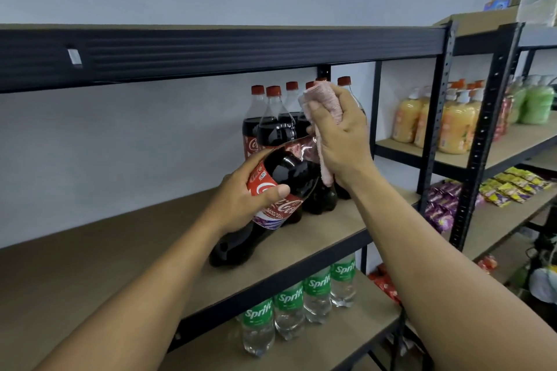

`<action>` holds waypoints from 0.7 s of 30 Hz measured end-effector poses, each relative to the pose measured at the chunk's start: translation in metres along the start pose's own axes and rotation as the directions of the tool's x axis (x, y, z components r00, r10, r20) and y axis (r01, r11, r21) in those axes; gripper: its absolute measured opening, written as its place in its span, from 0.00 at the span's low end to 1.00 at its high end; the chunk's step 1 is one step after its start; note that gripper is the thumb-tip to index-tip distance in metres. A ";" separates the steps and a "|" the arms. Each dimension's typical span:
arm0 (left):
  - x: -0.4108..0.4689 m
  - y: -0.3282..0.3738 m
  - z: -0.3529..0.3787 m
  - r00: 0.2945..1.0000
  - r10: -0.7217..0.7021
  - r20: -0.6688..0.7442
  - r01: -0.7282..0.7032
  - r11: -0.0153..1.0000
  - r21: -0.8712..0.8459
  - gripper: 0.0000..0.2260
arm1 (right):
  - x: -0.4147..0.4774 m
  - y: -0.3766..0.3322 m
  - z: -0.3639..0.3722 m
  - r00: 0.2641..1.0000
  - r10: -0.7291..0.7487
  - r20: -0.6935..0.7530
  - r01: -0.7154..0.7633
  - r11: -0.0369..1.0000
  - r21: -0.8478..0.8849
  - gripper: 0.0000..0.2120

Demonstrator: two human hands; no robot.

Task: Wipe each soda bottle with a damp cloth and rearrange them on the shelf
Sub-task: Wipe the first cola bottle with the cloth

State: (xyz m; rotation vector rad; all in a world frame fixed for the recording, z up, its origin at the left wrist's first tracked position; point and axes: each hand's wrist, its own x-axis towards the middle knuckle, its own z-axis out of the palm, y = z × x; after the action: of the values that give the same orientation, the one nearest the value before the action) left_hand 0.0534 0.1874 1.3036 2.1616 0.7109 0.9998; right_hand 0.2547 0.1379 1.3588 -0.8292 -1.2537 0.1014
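My left hand (241,199) grips a large cola bottle (289,175) round its red label, tilted with its base low at the left and its neck up toward the right, above the brown shelf board (105,250). My right hand (340,135) holds a pink cloth (324,102) wrapped over the bottle's neck and cap, which are hidden. Behind them several more cola bottles (272,117) with red caps stand upright in a cluster at the shelf's right end.
Several Sprite bottles (289,307) stand on the shelf below. A black shelf beam (211,51) runs overhead. The neighbouring rack to the right carries orange soap pump bottles (452,123), green bottles (536,102) and snack packets (509,187).
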 end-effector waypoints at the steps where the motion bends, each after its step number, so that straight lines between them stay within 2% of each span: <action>1: -0.001 0.000 0.002 1.000 0.006 -0.011 -0.006 1.000 0.014 0.34 | 0.000 -0.001 0.002 1.000 0.003 -0.015 -0.003 1.000 -0.014 0.07; 3: -0.006 0.002 0.014 0.996 0.006 -0.094 0.010 0.986 0.165 0.37 | 0.000 -0.001 0.005 0.993 0.079 -0.091 -0.084 0.995 -0.051 0.05; 5: -0.012 0.006 0.031 0.977 0.034 -0.209 0.057 0.907 0.417 0.42 | 0.001 0.001 0.006 0.970 0.179 -0.167 -0.194 0.978 -0.081 0.06; 7: -0.015 0.008 0.039 0.963 0.076 -0.258 0.080 0.835 0.544 0.45 | 0.002 0.002 0.004 0.959 0.228 -0.170 -0.241 0.969 -0.062 0.06; 9: -0.013 0.007 0.032 0.975 0.053 -0.213 0.058 0.874 0.483 0.45 | 0.002 0.002 0.001 0.970 0.217 -0.110 -0.225 0.973 -0.060 0.07; 12: -0.004 0.002 0.006 0.998 -0.029 -0.048 0.036 0.988 0.148 0.37 | 0.004 0.001 -0.004 0.996 0.086 0.031 -0.083 0.993 -0.085 0.06; 14: 0.000 0.001 0.000 0.999 -0.036 -0.014 0.037 0.997 0.063 0.36 | 0.006 0.002 -0.002 0.996 0.069 0.053 -0.063 0.992 -0.108 0.06; 16: -0.001 0.001 0.011 0.998 -0.039 -0.057 0.049 0.982 0.182 0.40 | 0.009 0.007 0.001 0.989 0.145 -0.008 -0.145 0.979 -0.147 0.07; 19: -0.009 0.005 0.030 0.984 0.025 -0.177 0.052 0.907 0.417 0.43 | 0.014 0.013 0.005 0.961 0.266 -0.077 -0.275 0.946 -0.170 0.10; 21: -0.010 0.005 0.027 0.979 0.029 -0.203 0.050 0.926 0.374 0.43 | 0.015 0.008 0.010 0.966 0.247 -0.075 -0.255 0.957 -0.136 0.11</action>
State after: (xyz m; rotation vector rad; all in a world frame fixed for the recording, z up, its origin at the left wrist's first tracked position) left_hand 0.0701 0.1686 1.2894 2.3959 1.0895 1.1701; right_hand 0.2540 0.1563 1.3668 -1.1087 -1.1062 0.1920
